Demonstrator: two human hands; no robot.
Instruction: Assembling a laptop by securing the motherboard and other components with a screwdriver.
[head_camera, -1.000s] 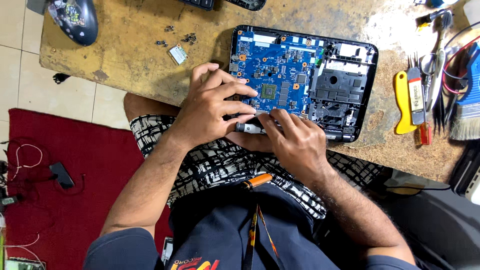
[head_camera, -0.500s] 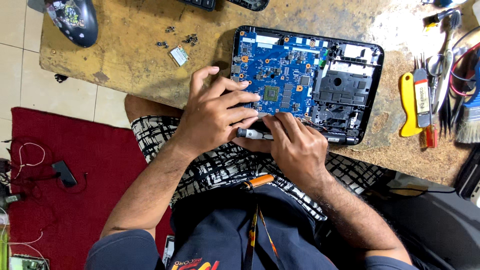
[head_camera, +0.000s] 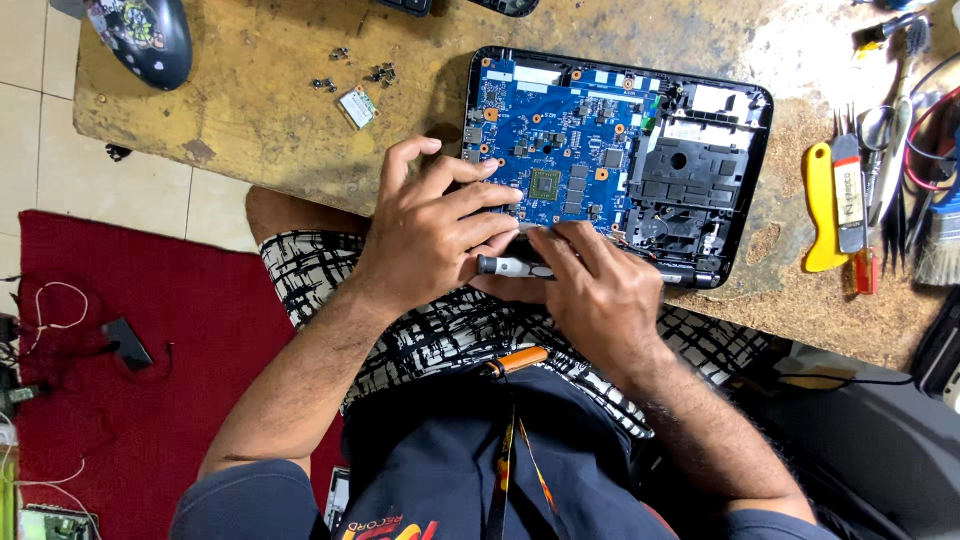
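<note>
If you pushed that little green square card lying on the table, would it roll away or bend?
The small green card looks flat and thin, so it would probably slide across the wooden table, not roll. It looks like stiff circuit board, so it likely would not flop, though it may snap if bent hard. Being so small, it is probably very light and easy to flick off the edge.

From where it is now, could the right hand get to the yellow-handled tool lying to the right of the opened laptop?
Probably yes. The right hand sits at the laptop's near edge, touching a small dark tool. The yellow-handled tool lies uncovered on the worn table, with bare tabletop between them.
</note>
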